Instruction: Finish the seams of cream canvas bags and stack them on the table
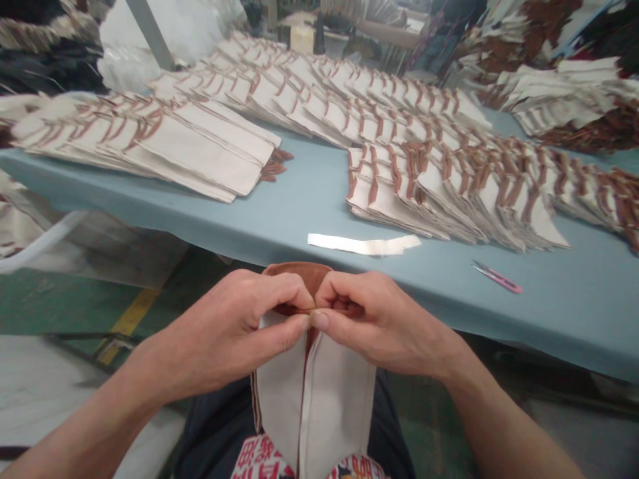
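Head view: both hands are closed in a tight pinch on the top edge of one cream fabric piece (329, 399) with a brown lining. The left hand (234, 326) and right hand (372, 319) meet fingertip to fingertip right at the middle, where the brown folds over. The piece isn't lying on the tabletop (309, 193). It hangs over the person's lap, just in front of the near edge.

What I'd worry about: the grip is only fingertips on a narrow folded edge, so if one side tugs harder, the fold could slip out or the centre seam could skew. The piece hangs free, so letting go would probably drop it toward the floor. The pink thread snips (496, 277) lie near the tabletop's front edge, off to the right, and an elbow or a dragged piece could knock them off. Same goes for the loose white strip (364, 244) nearer the hands. The fanned stacks (449, 193) behind look easy to shove out of order.

Writing: there are red characters (257, 459) on white at the very bottom, cut off by the frame, so I can't read them. No brand shows on the snips.
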The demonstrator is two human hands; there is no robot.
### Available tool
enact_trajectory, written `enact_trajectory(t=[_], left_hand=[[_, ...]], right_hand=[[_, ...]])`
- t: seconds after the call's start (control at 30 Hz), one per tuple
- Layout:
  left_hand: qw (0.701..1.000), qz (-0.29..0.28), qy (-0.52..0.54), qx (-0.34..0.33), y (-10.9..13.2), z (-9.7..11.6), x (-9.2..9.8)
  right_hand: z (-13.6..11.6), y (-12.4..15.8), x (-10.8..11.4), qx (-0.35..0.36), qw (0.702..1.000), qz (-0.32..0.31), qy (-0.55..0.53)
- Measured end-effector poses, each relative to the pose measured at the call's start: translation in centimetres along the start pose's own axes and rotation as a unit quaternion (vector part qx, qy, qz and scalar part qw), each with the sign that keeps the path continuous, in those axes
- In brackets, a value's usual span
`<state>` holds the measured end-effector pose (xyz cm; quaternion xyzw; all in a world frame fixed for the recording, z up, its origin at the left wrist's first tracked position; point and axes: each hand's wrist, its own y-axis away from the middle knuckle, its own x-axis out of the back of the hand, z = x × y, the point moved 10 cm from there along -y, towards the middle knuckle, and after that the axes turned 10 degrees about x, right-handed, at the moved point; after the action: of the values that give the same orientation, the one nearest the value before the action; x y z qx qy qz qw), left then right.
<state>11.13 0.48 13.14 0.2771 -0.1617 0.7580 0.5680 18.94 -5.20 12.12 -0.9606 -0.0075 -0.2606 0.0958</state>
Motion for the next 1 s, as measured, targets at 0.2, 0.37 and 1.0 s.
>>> enact_trajectory(t=[0.2, 0.37, 1.0], left_hand=[[0.999, -0.033, 0.034, 0.017, 0.3, -0.3, 0.3], [0.999, -0.048, 0.0, -0.002, 0.5, -0.1, 0.3], [0.998, 0.018, 0.058, 0.007, 0.1, -0.6, -0.1]], right_hand=[[-0.9, -0.2, -0.2, 0.047, 0.997, 0.03, -0.05], [-3.2, 0.4, 0.4, 0.162, 0.976, 0.084, 0.117], [-1.9, 1.1, 0.0, 0.108, 0.993, 0.038, 0.032]])
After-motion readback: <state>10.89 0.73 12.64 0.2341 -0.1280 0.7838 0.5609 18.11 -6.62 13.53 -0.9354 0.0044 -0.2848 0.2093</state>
